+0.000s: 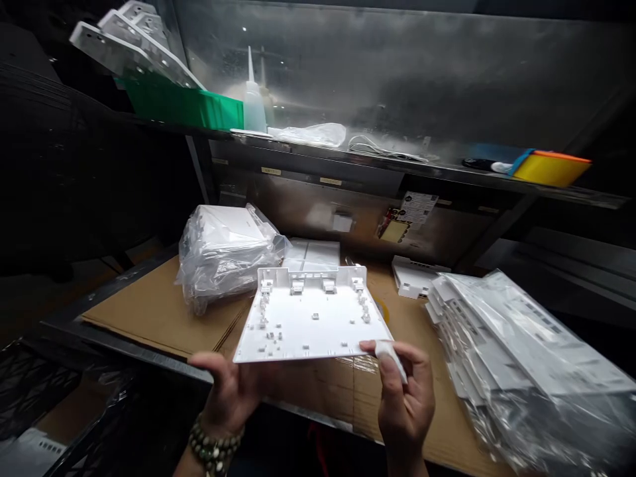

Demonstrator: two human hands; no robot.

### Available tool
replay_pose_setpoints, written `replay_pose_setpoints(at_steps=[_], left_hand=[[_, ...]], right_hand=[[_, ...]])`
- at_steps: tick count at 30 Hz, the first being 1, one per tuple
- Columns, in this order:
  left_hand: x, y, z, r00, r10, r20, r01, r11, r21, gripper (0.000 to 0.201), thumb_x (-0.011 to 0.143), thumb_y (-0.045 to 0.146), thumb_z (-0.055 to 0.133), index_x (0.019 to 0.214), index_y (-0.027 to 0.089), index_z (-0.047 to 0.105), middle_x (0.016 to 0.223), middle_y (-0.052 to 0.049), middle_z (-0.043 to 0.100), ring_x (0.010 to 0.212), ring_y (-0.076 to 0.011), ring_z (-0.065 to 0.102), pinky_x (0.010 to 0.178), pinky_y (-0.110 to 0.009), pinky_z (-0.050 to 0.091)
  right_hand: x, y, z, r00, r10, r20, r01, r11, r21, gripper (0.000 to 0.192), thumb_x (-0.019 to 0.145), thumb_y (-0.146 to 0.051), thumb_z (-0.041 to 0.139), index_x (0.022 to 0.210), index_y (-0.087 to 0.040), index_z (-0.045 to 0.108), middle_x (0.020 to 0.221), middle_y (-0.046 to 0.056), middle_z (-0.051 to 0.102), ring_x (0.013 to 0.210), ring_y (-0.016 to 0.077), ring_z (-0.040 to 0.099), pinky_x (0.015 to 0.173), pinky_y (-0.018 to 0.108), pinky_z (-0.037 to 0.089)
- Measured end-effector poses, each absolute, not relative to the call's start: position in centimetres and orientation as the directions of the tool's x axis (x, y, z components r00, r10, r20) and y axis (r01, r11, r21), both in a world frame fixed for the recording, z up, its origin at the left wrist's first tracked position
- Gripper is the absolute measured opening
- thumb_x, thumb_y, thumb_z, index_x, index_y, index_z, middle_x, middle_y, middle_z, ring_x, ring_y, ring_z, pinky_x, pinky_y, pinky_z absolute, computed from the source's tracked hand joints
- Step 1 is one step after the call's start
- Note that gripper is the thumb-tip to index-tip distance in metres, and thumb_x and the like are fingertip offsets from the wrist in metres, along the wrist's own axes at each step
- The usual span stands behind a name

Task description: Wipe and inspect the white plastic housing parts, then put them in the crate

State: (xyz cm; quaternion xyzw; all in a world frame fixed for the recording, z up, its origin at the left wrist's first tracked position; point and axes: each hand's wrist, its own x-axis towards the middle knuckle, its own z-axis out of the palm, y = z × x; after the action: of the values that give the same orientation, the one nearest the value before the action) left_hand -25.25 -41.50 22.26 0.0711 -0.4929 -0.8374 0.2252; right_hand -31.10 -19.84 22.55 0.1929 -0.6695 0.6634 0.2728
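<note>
Left hand (pixel 231 391) clamped on near-left edge of white plastic panel (pixel 311 318), beaded bracelet (pixel 213 447) at wrist | right hand (pixel 405 391) pinches small white piece (pixel 390 358) at panel's near-right corner | panel held above cardboard-covered table (pixel 154 308), between bagged white parts (pixel 223 255) and bagged panel stack (pixel 517 358)

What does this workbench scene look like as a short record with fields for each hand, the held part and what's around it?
left hand: grips near left corner of flat white plastic panel
right hand: pinches small white piece at panel's near right edge
panel: held above brown cardboard sheet, clips facing up
left of panel: bagged white parts
right of panel: bagged white panel stack
shelf: clear squeeze bottle
</note>
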Motion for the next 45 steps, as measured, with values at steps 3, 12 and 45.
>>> replay_pose_setpoints(at_steps=[3, 12, 45], left_hand=[[-25.9, -42.5, 22.9, -0.946, -0.288, -0.152, 0.111, -0.724, 0.681, 0.088, 0.091, 0.078, 0.033, 0.143, 0.011, 0.056, 0.142, -0.022, 0.063, 0.142, -0.0404, 0.048, 0.115, -0.057, 0.044], [-26.3, -41.4, 24.3, -0.900, -0.351, -0.257, 0.176, -0.834, 0.522, 0.081, 0.084, 0.004, 0.061, 0.157, 0.026, 0.035, 0.135, -0.013, 0.070, 0.117, -0.0347, 0.071, 0.108, -0.059, 0.052], [-24.5, -43.0, 24.3, -0.887, -0.419, -0.192, 0.223, -0.754, 0.618, 0.033, 0.099, 0.031, 0.048, 0.108, 0.022, 0.078, 0.119, -0.009, 0.078, 0.137, -0.0332, 0.054, 0.111, -0.058, 0.044]], right_hand=[[-30.8, -18.9, 20.9, -0.794, 0.003, 0.608, -0.607, 0.035, -0.794, 0.013, 0.095, -0.032, 0.066, 0.106, -0.025, 0.066, 0.092, 0.005, 0.079, 0.086, 0.0205, 0.076, 0.073, 0.030, 0.063], [-28.4, -21.2, 23.4, -0.819, -0.397, 0.413, -0.494, 0.123, -0.861, 0.011, 0.090, -0.031, 0.073, 0.100, -0.026, 0.075, 0.119, 0.009, 0.069, 0.071, 0.0161, 0.072, 0.051, 0.023, 0.058], [-29.2, -21.0, 22.3, -0.768, -0.226, 0.599, -0.640, 0.266, -0.721, 0.010, 0.093, -0.019, 0.069, 0.100, -0.022, 0.075, 0.100, 0.005, 0.067, 0.081, 0.0132, 0.067, 0.066, 0.021, 0.055]])
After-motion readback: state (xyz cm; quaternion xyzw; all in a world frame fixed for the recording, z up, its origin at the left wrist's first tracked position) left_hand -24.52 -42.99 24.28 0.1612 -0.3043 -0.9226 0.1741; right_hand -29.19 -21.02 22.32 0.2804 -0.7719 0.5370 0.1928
